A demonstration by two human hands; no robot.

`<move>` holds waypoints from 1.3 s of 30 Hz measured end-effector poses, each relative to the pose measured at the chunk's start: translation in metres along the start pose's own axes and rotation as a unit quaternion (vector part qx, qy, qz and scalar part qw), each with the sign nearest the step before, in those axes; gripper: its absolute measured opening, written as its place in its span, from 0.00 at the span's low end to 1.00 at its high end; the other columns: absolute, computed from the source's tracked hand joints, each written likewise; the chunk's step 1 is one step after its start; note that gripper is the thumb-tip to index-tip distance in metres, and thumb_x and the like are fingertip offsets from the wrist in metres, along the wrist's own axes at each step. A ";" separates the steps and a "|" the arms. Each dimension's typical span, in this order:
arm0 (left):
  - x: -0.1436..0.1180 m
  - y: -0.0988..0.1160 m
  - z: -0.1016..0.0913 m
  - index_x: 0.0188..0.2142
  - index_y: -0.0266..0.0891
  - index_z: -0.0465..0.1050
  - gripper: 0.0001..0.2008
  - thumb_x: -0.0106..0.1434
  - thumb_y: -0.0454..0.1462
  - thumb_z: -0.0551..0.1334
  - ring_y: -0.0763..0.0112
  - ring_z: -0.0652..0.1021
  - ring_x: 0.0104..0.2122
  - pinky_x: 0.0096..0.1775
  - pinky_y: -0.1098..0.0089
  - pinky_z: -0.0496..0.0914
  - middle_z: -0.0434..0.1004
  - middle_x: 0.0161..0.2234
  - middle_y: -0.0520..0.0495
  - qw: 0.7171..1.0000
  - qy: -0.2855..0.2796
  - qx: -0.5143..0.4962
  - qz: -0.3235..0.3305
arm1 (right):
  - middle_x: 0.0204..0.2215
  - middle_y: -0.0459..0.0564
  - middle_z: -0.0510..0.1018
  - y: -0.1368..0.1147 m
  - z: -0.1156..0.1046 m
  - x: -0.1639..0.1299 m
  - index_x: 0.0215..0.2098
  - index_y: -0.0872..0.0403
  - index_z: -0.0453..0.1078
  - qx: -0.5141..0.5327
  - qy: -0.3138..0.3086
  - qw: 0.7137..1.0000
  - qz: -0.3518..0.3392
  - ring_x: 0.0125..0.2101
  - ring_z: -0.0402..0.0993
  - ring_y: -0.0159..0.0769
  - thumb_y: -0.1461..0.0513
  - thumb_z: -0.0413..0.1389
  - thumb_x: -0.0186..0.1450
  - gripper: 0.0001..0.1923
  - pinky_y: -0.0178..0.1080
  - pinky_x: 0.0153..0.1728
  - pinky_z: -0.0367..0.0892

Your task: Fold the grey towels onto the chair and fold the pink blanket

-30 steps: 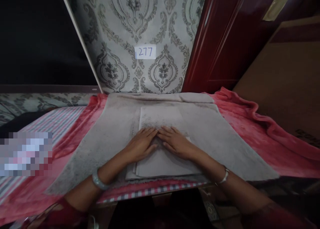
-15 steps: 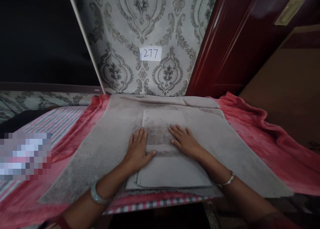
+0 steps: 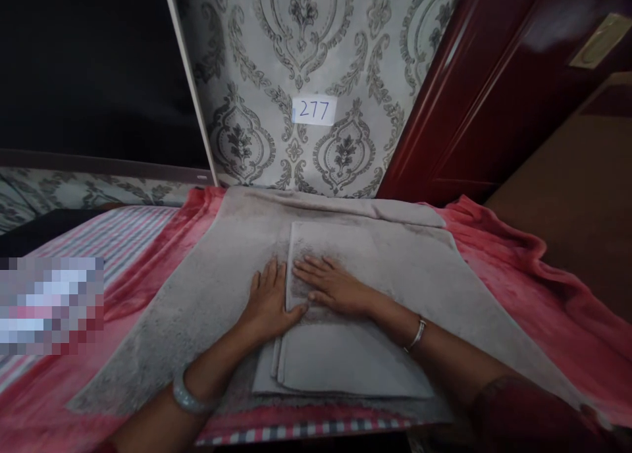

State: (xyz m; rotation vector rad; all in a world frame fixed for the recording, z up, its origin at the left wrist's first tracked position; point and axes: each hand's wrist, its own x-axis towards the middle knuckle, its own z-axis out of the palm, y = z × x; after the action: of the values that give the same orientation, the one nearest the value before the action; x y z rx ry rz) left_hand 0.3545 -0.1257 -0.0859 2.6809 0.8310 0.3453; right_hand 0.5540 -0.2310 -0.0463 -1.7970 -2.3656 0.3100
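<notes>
The left hand (image 3: 269, 301) lies flat, fingers spread and gripping nothing, at the left edge of the folded grey towel (image 3: 345, 347), thumb resting on its top. The right hand (image 3: 333, 287) is just beside it, also open and flat, palm pressed on the towel's upper layer with nothing held. The folded towel lies under and below both hands, its long axis running away from the person toward the wall. It rests on a larger grey towel (image 3: 207, 295) spread over a red blanket (image 3: 518, 268).

Open towel surface on both sides, wall close behind.
Large grey towel (image 3: 415, 275) flat and unobstructed around folded towel (image 3: 345, 354); patterned wall (image 3: 306, 58) and red door (image 3: 494, 110) block the far edge.
</notes>
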 end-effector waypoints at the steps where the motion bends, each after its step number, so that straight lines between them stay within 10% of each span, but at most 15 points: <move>1: 0.000 0.001 -0.001 0.71 0.32 0.46 0.50 0.59 0.57 0.61 0.41 0.47 0.71 0.67 0.39 0.47 0.39 0.72 0.25 1.000 -0.004 0.000 0.001 | 0.73 0.46 0.45 0.011 -0.003 0.005 0.74 0.43 0.41 -0.013 -0.002 1.000 0.012 0.73 0.33 0.42 0.44 0.40 0.76 0.33 0.58 0.70 0.34; 10: 0.000 0.011 -0.015 0.71 0.33 0.45 0.50 0.58 0.53 0.64 0.40 0.46 0.71 0.67 0.39 0.46 0.35 0.72 0.24 0.999 -0.044 -0.002 -0.022 | 0.74 0.51 0.43 0.086 -0.020 0.039 0.75 0.46 0.44 -0.089 0.019 0.979 0.181 0.72 0.38 0.48 0.47 0.38 0.76 0.32 0.58 0.68 0.43; 17: -0.001 0.013 -0.022 0.73 0.43 0.44 0.49 0.58 0.50 0.65 0.37 0.50 0.70 0.65 0.35 0.51 0.40 0.73 0.29 0.999 -0.029 0.000 -0.016 | 0.73 0.55 0.46 0.084 -0.035 0.051 0.74 0.50 0.46 -0.088 0.026 0.958 0.271 0.71 0.42 0.52 0.49 0.39 0.76 0.32 0.60 0.67 0.45; 26: -0.001 0.023 -0.028 0.71 0.46 0.52 0.42 0.60 0.48 0.64 0.43 0.45 0.71 0.68 0.44 0.45 0.34 0.73 0.33 0.996 -0.075 0.024 -0.044 | 0.74 0.47 0.43 0.036 -0.019 0.057 0.74 0.43 0.47 -0.018 -0.010 0.998 0.057 0.73 0.34 0.47 0.48 0.38 0.76 0.30 0.63 0.68 0.37; 39: -0.002 0.024 -0.031 0.71 0.45 0.51 0.41 0.61 0.48 0.62 0.47 0.40 0.72 0.68 0.42 0.42 0.29 0.73 0.35 0.993 -0.108 0.009 -0.055 | 0.73 0.47 0.48 0.104 -0.021 0.119 0.74 0.45 0.48 -0.024 0.012 0.982 0.187 0.72 0.38 0.49 0.48 0.36 0.76 0.31 0.59 0.67 0.42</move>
State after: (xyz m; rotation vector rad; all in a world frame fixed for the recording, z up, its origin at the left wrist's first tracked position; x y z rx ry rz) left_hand 0.3548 -0.1388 -0.0487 2.6156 0.9131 0.0214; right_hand 0.6244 -0.0875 -0.0526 -2.2512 -2.0219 0.2747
